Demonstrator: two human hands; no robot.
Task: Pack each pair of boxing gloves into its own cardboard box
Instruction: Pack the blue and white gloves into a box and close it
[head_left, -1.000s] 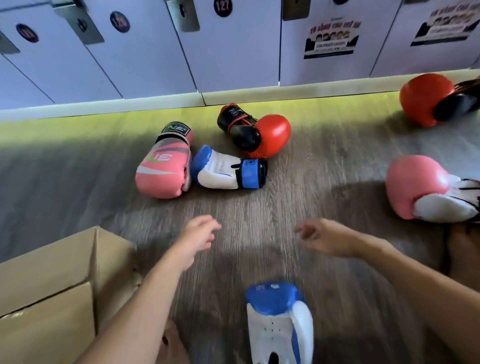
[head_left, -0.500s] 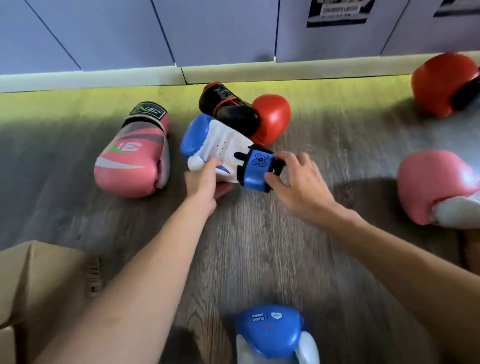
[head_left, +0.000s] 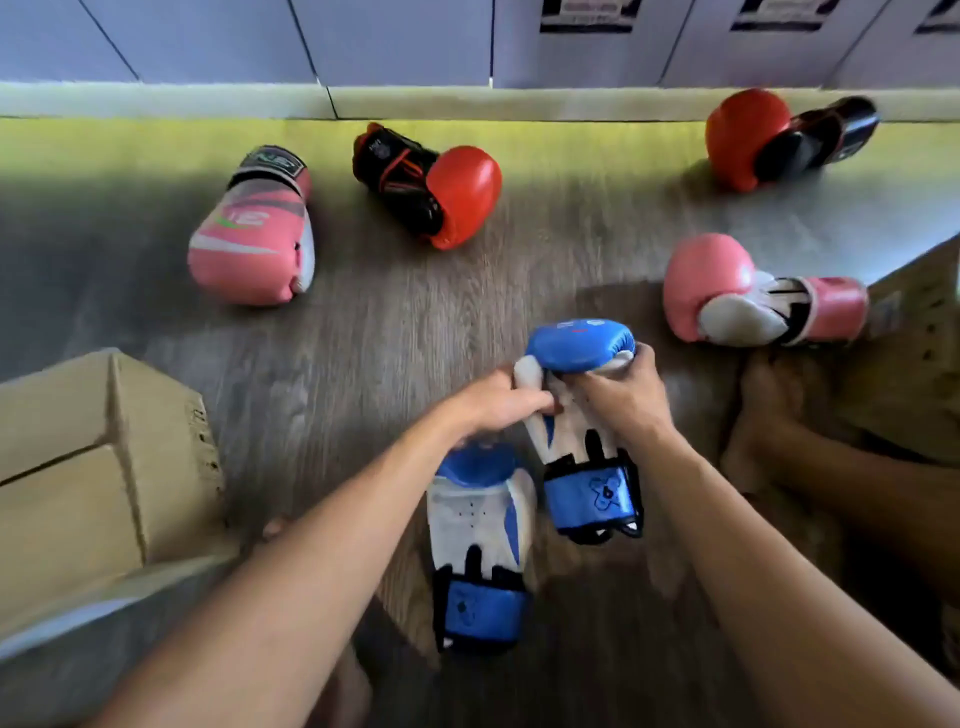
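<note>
Blue-and-white glove (head_left: 582, 345) now drawn beside its mate (head_left: 480, 519), left hand (head_left: 498, 402) and right hand (head_left: 621, 397) clasping it, cuff (head_left: 592, 493) nearest

Cardboard box (head_left: 62, 467) partly beyond the left edge.

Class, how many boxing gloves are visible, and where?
6. Pink glove left; red-and-black glove top centre; second red-and-black glove top right; second pink glove right; blue-and-white glove gripped by left hand and right hand; second blue-and-white glove beneath.
</note>
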